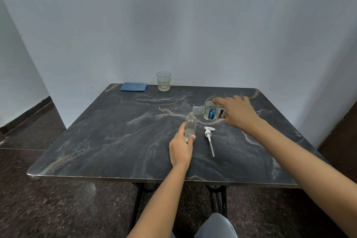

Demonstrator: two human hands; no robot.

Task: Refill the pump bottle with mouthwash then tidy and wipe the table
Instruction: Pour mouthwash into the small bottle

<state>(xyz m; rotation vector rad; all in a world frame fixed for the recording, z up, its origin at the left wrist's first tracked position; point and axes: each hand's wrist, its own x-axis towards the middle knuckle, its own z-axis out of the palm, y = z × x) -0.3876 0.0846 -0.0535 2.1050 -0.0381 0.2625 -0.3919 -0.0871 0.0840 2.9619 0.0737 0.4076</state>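
Note:
A small clear pump bottle (190, 124) stands upright near the middle of the dark marble table (116, 131), with a little pale liquid in its bottom. My left hand (181, 148) grips its lower part. My right hand (236, 111) holds the clear mouthwash bottle (209, 112) tipped on its side, its open neck right over the small bottle's mouth. The white pump head (209, 138) with its long tube lies flat on the table just right of the small bottle.
A folded blue cloth (133, 86) lies at the table's back edge. A drinking glass (163, 80) with some pale liquid stands beside it, close to the wall. My knee (216, 226) shows below the table's front edge.

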